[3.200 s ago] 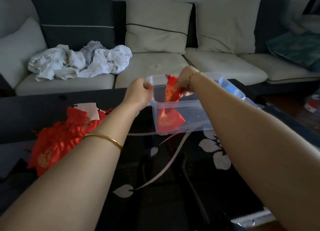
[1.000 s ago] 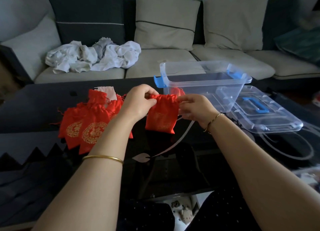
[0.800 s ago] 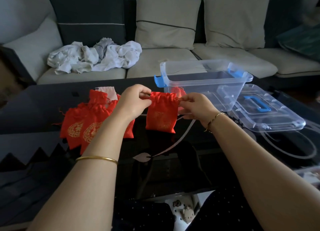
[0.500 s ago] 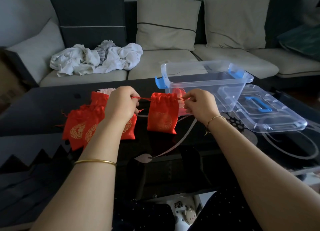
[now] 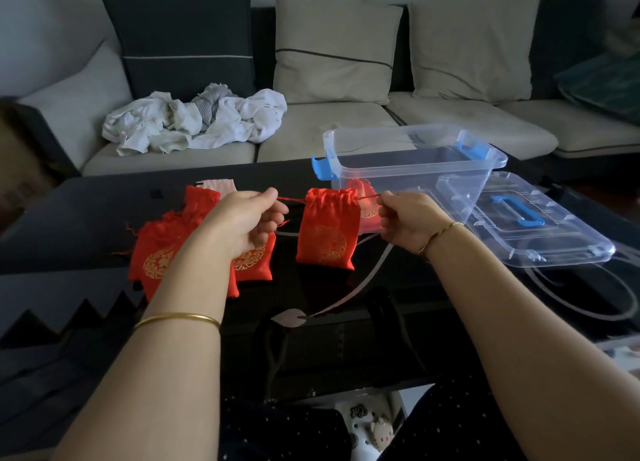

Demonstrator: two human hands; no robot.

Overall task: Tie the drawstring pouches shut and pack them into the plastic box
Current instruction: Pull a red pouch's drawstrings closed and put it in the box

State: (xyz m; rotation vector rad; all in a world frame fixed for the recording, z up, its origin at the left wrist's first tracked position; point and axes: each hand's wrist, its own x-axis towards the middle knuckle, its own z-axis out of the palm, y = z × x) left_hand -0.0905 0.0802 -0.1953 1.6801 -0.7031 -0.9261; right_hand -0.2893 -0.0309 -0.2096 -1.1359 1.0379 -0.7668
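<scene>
A living room with a grey and cream sofa (image 5: 346, 128) fills the top of the frame, a heap of white laundry (image 5: 194, 121) lying on its left seat cushion. In front of it stands a glossy black coffee table (image 5: 346, 339) with a pale leaf pattern.

At the centre of the frame a person holds a red drawstring pouch (image 5: 327, 230) with a gold round emblem hanging just above the tabletop. The left hand (image 5: 247, 223) is closed, thumb and forefinger pinching the red cord (image 5: 291, 199) that runs out of the pouch's left side. The right hand (image 5: 407, 221) is likewise closed, pinching the cord end on the pouch's right side. The cord runs taut between both hands and the pouch mouth is gathered into tight pleats. A gold bangle (image 5: 176, 319) circles the left wrist and a thin bracelet (image 5: 440, 234) the right.

At centre left, partly behind the left hand, a pile of red pouches (image 5: 156, 253) lies on the table.

At upper right of centre sits the clear plastic box (image 5: 412, 170) with blue latches, open at the top; one red pouch (image 5: 362, 204) shows through its near wall at the lower left corner. The box's clear lid (image 5: 540, 228), with a blue handle, lies flat on the table just right of it.
</scene>
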